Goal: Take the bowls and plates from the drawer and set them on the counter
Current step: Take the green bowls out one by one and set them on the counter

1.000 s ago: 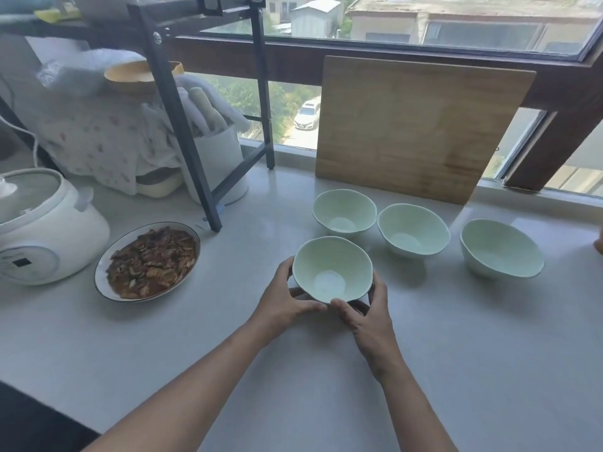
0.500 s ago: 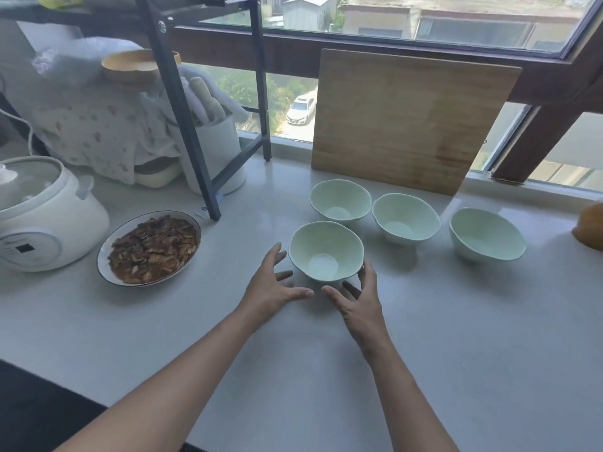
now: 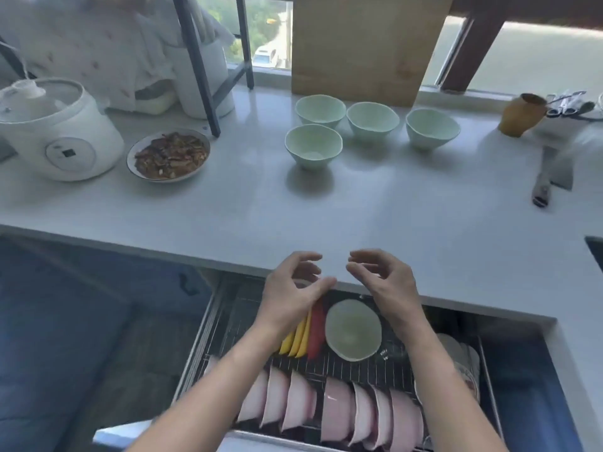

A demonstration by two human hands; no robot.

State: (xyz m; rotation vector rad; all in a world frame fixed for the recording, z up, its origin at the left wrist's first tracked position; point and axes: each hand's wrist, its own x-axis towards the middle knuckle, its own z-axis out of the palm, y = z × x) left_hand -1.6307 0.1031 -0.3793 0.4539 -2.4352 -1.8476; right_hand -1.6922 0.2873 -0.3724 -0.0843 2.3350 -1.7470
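Several pale green bowls stand on the grey counter (image 3: 391,216); the nearest green bowl (image 3: 313,146) is in front of the others. Below the counter edge the drawer (image 3: 208,321) is pulled out, with a wire rack inside. One more green bowl (image 3: 353,329) lies in the rack, beside red and yellow plates (image 3: 308,334) standing on edge. A row of pink bowls (image 3: 336,409) fills the rack's front. My left hand (image 3: 293,295) and my right hand (image 3: 388,285) hover over the drawer's back, fingers loosely curled, holding nothing.
A white rice cooker (image 3: 55,128) and a plate of cooked food (image 3: 168,154) sit at the left. A wooden board (image 3: 362,44) leans on the window. A cleaver (image 3: 551,177) and a brown jar (image 3: 520,115) lie at the right. A black rack leg (image 3: 199,70) stands behind the food plate.
My hands let go of the nearest green bowl on the counter and drew back over the open drawer. The view tilted down, bringing the drawer into sight.
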